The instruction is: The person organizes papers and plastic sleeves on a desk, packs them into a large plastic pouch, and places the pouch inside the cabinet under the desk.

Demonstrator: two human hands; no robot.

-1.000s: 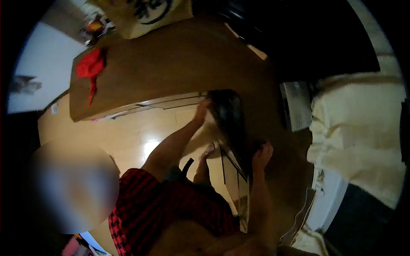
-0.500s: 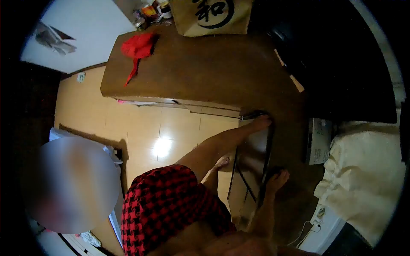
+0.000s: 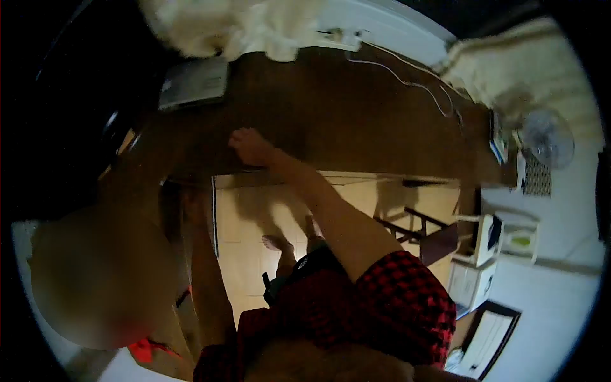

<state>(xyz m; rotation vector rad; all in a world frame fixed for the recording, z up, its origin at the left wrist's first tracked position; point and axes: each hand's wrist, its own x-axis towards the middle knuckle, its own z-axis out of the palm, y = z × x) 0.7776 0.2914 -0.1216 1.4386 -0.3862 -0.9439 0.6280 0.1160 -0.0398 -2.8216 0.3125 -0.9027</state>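
Note:
My right hand [image 3: 252, 148] rests on the dark brown desktop [image 3: 356, 121], close to its front edge. Its fingers lie on the surface, slightly apart, with nothing in them. My left hand [image 3: 195, 205] reaches down beside the open drawer [image 3: 214, 219] below the desk edge. Shadow and dimness hide its fingers, so its hold cannot be made out. Red-and-black checked cloth [image 3: 407, 299] covers my upper arms and body.
A grey flat box [image 3: 194, 84] stands at the back of the desk. A white cable [image 3: 407, 79] trails from a power strip [image 3: 340, 39]. At the right are a fan [image 3: 547, 137] and a dark stool [image 3: 426, 239]. Red cloth [image 3: 145, 350] lies lower left.
The view has swung right, bringing the fan and stool into sight. My right hand now lies on the desktop, beyond the drawer. My left hand remains near the drawer, now dimmer.

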